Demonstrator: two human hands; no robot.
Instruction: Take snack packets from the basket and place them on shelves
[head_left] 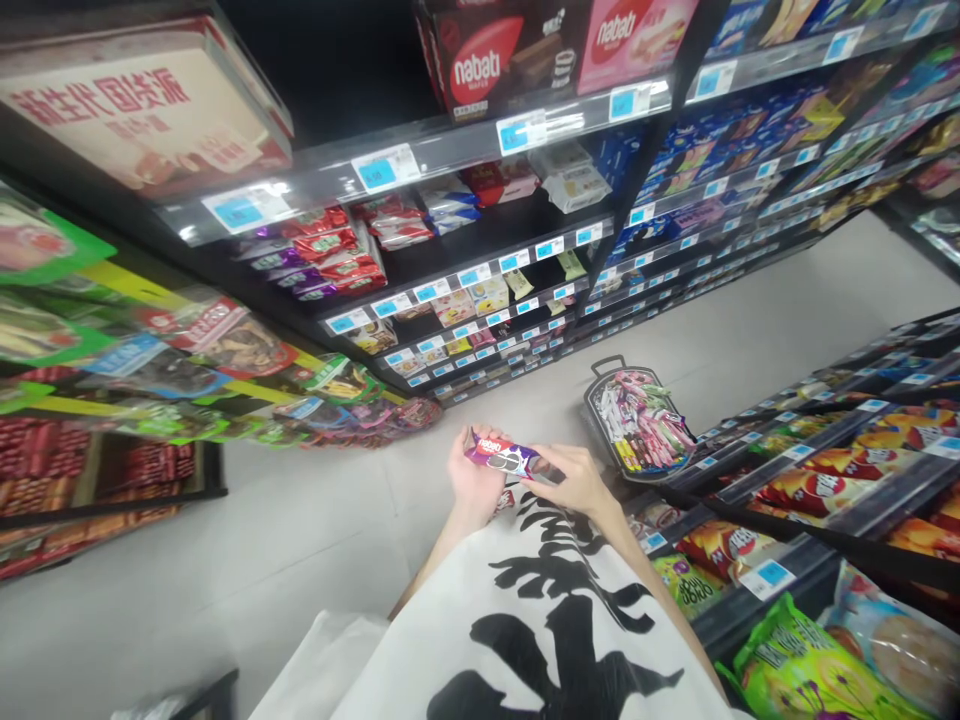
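Note:
A small purple and red Nabati wafer packet (501,455) is held in front of my body. My left hand (474,478) has its fingers closed around the packet's left end. At its right end, my right hand (576,480) grips the wrapper between thumb and fingers. Part of another red and white wrapper (504,500) shows just below the packet, close to my shirt; whether a hand holds it I cannot tell.
A shopping basket (598,385) full of packaged snacks stands on the grey floor (315,540), right of my hands. Snack shelves (480,275) run ahead, with Nabati boxes (487,65) on top. Chip bags (817,490) line the right shelves; hanging packs (240,340) are at left.

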